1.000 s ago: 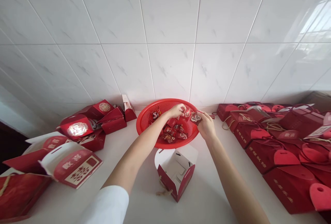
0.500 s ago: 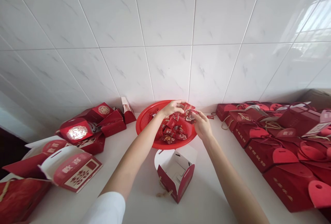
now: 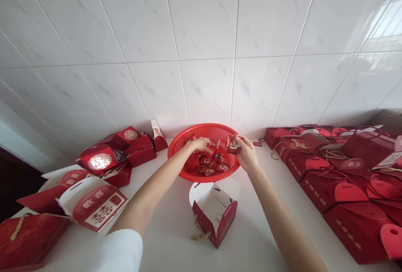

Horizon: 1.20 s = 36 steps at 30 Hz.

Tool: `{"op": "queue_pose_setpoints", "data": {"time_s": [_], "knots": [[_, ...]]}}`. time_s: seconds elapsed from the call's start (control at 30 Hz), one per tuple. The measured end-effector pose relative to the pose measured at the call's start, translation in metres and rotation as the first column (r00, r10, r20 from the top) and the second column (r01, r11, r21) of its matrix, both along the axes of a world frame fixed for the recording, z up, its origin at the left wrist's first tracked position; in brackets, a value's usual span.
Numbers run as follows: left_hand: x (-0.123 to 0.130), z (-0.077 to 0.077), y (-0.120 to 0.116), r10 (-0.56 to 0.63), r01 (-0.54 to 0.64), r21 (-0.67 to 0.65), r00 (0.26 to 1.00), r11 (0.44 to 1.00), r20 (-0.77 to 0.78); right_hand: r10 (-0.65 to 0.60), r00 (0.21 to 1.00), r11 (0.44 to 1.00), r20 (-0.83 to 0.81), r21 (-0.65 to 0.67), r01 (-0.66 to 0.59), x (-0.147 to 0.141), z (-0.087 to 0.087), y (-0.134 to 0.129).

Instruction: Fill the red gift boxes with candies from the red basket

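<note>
A red perforated basket (image 3: 173, 165) stands against the tiled wall with small red wrapped packets (image 3: 206, 170) inside. My left hand (image 3: 202, 144) reaches over its left part, fingers bent down among the packets; whether they grip one is hidden. At the basket's right rim, my right hand (image 3: 246, 150) is closed on red packets (image 3: 233, 144) with pale print. In front of the basket stands an open red box (image 3: 215, 213), white inside, with a twine handle hanging at its left; nothing shows inside it.
Red boxes, several of them open, lie at the left (image 3: 100, 205). Rows of closed red boxes with cords fill the right side (image 3: 317, 192). A small red packet (image 3: 257, 144) lies on the white table (image 3: 169, 238) right of the basket.
My left hand has moved away from the packets in my right hand, down and left into the basket. My right hand still holds its packets. The view has shifted slightly.
</note>
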<state>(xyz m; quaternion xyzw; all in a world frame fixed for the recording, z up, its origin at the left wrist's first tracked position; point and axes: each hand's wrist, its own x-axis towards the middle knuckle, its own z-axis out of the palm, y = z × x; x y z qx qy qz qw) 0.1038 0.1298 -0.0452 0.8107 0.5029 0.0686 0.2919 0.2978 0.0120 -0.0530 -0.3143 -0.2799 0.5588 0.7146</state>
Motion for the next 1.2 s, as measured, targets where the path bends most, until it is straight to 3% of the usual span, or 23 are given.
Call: {"op": "queue_pose_setpoints", "data": {"time_s": [0.23,0.47,0.57,0.77,0.93,1.07,1.2], "knots": [[0.013,0.003,-0.004,-0.029,0.023,0.065,0.996,0.998,0.089,-0.01,1.0,1.0,0.021,0.023,0.01,0.0,-0.005,0.003],[-0.008,-0.007,0.005,0.106,-0.106,0.013,0.986,0.994,-0.128,0.007,1.0,1.0,-0.011,0.024,-0.006,0.0,-0.002,0.001],[-0.013,-0.01,0.006,0.147,-0.152,-0.028,0.979,0.988,-0.144,0.002,1.0,1.0,-0.016,0.01,-0.002,0.0,-0.001,0.0],[-0.007,-0.006,0.008,0.173,-0.164,-0.075,0.978,0.984,0.121,0.004,0.999,1.0,-0.038,0.008,-0.004,-0.002,0.001,-0.001],[-0.004,-0.003,0.006,0.206,-0.133,-0.206,0.895,0.969,0.395,-0.005,1.0,1.0,-0.016,-0.016,0.005,-0.001,0.0,0.0],[-0.004,0.002,-0.001,0.251,-0.083,-0.335,0.83,0.939,0.498,-0.008,1.0,1.0,-0.015,-0.021,0.008,-0.001,0.001,0.001],[-0.004,0.008,-0.004,0.256,-0.051,-0.359,0.794,0.932,0.551,-0.015,1.0,1.0,-0.028,-0.025,0.014,-0.002,0.002,0.0]]}}
